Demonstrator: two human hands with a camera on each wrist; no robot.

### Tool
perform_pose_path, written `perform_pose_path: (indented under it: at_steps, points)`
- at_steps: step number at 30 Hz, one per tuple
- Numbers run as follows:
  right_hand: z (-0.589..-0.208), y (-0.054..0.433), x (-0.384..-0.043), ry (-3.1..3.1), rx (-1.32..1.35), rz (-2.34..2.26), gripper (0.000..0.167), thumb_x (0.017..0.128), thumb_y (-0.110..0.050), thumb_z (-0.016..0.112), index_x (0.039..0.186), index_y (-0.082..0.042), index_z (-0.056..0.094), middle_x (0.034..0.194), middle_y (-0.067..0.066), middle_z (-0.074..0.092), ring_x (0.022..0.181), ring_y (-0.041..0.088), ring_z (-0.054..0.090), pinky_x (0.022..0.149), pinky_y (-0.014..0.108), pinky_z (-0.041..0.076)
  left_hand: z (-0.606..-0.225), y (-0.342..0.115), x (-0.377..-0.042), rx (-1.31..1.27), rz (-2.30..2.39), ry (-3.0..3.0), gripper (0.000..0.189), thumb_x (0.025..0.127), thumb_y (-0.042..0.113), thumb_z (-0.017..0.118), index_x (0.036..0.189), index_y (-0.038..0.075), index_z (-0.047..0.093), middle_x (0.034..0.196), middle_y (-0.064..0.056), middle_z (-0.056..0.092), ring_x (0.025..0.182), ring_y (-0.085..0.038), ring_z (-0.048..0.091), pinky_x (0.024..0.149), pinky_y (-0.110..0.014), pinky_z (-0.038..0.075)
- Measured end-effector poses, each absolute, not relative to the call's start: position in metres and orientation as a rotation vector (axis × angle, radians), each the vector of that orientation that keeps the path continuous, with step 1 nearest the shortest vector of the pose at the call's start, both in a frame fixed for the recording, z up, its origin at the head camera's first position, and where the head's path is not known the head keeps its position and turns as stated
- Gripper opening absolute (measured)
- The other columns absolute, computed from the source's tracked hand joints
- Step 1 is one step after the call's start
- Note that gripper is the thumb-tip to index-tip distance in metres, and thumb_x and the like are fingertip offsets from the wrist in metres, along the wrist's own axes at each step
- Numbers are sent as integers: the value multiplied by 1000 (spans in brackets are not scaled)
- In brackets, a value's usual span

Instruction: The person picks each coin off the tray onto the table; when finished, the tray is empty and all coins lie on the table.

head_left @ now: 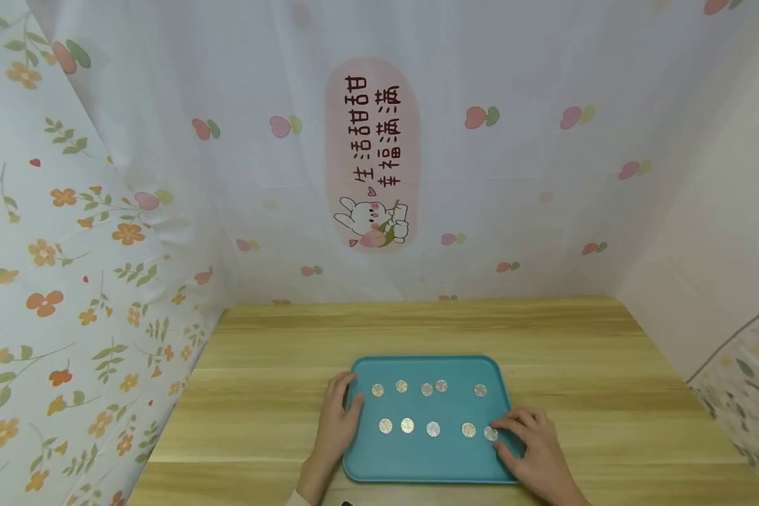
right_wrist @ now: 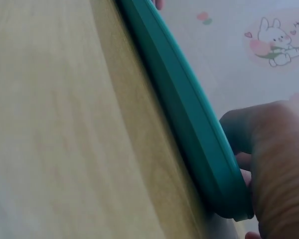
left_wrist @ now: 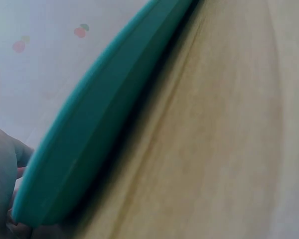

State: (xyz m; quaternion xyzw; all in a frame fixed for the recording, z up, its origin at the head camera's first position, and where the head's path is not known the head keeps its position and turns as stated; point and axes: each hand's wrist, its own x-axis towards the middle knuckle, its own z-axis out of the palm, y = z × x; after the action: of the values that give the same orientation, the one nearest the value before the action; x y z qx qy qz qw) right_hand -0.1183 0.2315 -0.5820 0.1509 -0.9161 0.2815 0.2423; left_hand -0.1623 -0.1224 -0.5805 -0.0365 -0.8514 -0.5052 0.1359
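A blue-green tray (head_left: pixel 417 460) lies on the table, bearing two rows of small round coin-like discs, some silvery, some golden. My left hand (head_left: pixel 338 422) grips the tray's left side, thumb over the inner rim and fingers along the edge. At the right end of the front row, thumb and index finger of my right hand (head_left: pixel 531 450) pinch a silvery disc (head_left: pixel 490 433) at its edges. A golden disc (head_left: pixel 469 430) lies just left of it. Both wrist views show the tray's outer wall (left_wrist: pixel 97 109) beside a hand; the discs are hidden there.
The wooden table (head_left: pixel 259 393) extends around the tray. Behind it hangs a pale printed cloth (head_left: pixel 240 183) with a rabbit picture (head_left: pixel 373 221) and writing. A flowered cloth (head_left: pixel 69 281) closes the left side, and another pale cloth (head_left: pixel 689 281) stands to the right.
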Motion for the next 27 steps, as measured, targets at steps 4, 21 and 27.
perform_pose_path:
  at_steps: [4,21,27]
  points:
    - [-583,229,-118,-2537,358,759,30,65,-16,91,87,-29,74,93,-14,60,95,10,41,83,34,31,-579,-123,-161,-87,-1499,-2475,40,97,12,62,136,5,55,144,-13,49,138,-32,46,117,-50,36]
    - [-581,222,-117,-2626,256,938,28,71,-10,85,90,-25,70,100,-7,60,102,15,40,86,41,32,-581,-123,-160,-97,-1507,-2477,39,98,12,60,136,6,54,144,-15,49,137,-34,47,115,-51,38]
    - [-581,223,-120,-2652,231,999,28,73,-10,85,86,-27,66,102,-7,59,106,16,39,89,41,32,-581,-122,-161,-109,-1500,-2466,39,98,14,60,136,6,54,144,-14,49,136,-34,48,114,-52,40]
